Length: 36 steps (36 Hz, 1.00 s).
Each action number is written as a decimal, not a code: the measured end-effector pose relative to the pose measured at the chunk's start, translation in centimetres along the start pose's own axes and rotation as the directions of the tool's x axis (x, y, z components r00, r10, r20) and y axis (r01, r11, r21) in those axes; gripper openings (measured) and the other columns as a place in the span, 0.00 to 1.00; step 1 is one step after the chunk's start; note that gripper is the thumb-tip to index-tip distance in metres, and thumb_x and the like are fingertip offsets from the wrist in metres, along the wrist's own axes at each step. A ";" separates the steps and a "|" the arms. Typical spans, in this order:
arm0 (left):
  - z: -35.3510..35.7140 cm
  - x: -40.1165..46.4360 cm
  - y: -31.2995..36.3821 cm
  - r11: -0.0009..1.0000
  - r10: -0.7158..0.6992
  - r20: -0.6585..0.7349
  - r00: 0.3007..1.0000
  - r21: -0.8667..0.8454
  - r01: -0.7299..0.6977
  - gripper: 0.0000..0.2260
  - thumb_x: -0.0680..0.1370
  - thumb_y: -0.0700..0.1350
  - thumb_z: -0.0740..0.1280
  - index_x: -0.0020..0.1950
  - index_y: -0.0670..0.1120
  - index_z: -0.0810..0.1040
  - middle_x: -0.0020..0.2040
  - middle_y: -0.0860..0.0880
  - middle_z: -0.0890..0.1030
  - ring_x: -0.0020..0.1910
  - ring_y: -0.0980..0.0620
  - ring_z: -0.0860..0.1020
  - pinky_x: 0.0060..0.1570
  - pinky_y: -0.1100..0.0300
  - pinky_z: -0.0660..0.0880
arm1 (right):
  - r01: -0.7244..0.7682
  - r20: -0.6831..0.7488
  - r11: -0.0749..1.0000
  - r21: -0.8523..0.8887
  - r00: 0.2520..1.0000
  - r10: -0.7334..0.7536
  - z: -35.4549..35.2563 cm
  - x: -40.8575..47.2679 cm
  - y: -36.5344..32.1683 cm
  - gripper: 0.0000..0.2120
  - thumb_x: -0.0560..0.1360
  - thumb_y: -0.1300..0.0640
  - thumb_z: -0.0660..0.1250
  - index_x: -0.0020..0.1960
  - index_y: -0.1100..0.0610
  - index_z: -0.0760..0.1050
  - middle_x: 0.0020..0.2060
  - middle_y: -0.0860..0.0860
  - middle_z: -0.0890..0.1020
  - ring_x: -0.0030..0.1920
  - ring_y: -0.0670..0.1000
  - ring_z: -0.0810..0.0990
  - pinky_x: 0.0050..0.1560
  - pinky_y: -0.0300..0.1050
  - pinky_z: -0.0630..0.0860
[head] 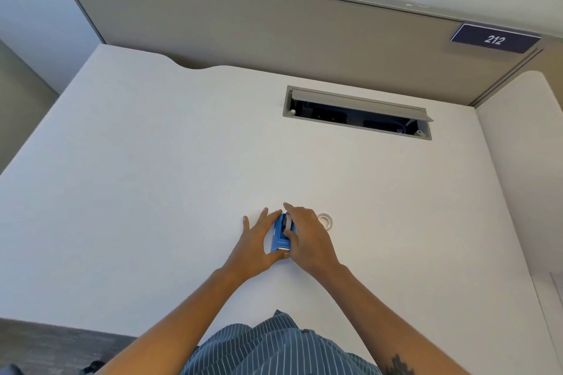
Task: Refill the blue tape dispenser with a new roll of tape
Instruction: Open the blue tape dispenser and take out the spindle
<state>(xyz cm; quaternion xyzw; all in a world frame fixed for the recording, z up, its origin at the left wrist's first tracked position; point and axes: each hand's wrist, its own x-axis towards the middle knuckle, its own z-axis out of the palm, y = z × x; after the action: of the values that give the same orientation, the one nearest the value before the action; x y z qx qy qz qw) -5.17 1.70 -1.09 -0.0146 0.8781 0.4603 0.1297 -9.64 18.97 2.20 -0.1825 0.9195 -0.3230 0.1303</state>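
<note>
The blue tape dispenser (281, 237) is steadied on the worktop (152, 176) by the left hand (256, 242), its grip closed on the dispenser's side, while the right hand (307, 234) seemingly pinches the roll inside it, so lifting out or seating seems next, with a tape roll (325, 220) lying just right of the dispenser.

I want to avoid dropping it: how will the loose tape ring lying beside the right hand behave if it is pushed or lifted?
The tape ring lies flat on the white desk, so a push would probably slide it, not roll it. It looks thin and hollow, likely light. Stood on edge, its round shape could roll away.
</note>
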 end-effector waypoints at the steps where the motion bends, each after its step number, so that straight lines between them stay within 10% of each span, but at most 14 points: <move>1: 0.0 -0.1 -0.1 1.000 0.000 0.000 1.000 -0.013 0.000 0.41 0.78 0.60 0.74 0.84 0.54 0.57 0.85 0.50 0.63 0.87 0.51 0.49 0.83 0.41 0.34 | 0.005 -0.012 1.000 0.003 1.000 -0.005 -0.1 -0.1 -0.1 0.31 0.81 0.65 0.71 0.82 0.56 0.68 0.72 0.53 0.79 0.73 0.53 0.74 0.66 0.46 0.77; 9: -0.4 -0.8 -0.1 0.982 -0.071 -0.038 0.997 -0.180 0.063 0.46 0.74 0.61 0.79 0.85 0.53 0.59 0.83 0.54 0.67 0.82 0.52 0.65 0.84 0.47 0.57 | 0.015 -0.111 0.999 0.048 0.994 -0.009 -1.1 -0.8 -0.7 0.27 0.81 0.65 0.71 0.79 0.56 0.72 0.70 0.52 0.81 0.71 0.51 0.76 0.67 0.37 0.71; 14: -1.2 -1.8 2.6 0.928 -0.141 -0.201 0.969 -0.369 0.058 0.24 0.82 0.52 0.72 0.76 0.57 0.71 0.70 0.55 0.81 0.65 0.53 0.82 0.61 0.58 0.80 | 0.018 -0.198 0.974 0.226 0.980 0.028 -1.5 -1.9 -1.4 0.22 0.81 0.71 0.67 0.73 0.58 0.77 0.67 0.51 0.79 0.66 0.46 0.74 0.67 0.47 0.79; 19: -1.2 -2.8 5.3 0.796 -0.255 -0.166 0.953 -0.596 0.109 0.17 0.85 0.52 0.67 0.74 0.55 0.78 0.62 0.56 0.86 0.54 0.57 0.88 0.50 0.67 0.82 | 0.018 -0.216 0.914 0.406 0.973 0.077 -1.8 -3.7 -1.9 0.23 0.78 0.74 0.69 0.69 0.55 0.79 0.61 0.40 0.81 0.63 0.48 0.82 0.59 0.44 0.84; 26: 0.0 -4.1 7.0 0.706 -0.317 -0.078 0.945 -0.685 0.181 0.07 0.83 0.46 0.72 0.60 0.52 0.87 0.53 0.51 0.90 0.49 0.47 0.89 0.55 0.50 0.87 | -0.014 -0.164 0.814 0.581 0.977 0.133 -2.4 -6.3 -2.6 0.23 0.80 0.74 0.68 0.66 0.50 0.81 0.62 0.47 0.85 0.64 0.51 0.84 0.63 0.39 0.82; 36: 0.3 -6.2 8.9 0.599 -0.324 -0.023 0.946 -0.779 0.187 0.10 0.79 0.45 0.77 0.59 0.47 0.88 0.54 0.45 0.90 0.55 0.45 0.88 0.49 0.57 0.85 | -0.188 -0.029 0.580 0.793 0.938 0.345 -4.3 -9.0 -2.5 0.19 0.80 0.65 0.75 0.63 0.44 0.85 0.57 0.43 0.90 0.61 0.43 0.87 0.58 0.35 0.83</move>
<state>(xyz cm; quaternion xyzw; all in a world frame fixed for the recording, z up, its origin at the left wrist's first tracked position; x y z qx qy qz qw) -0.37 6.52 7.41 -0.2313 0.5951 0.7626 0.1041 -2.42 23.33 8.16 0.0628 0.7123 -0.6805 0.1599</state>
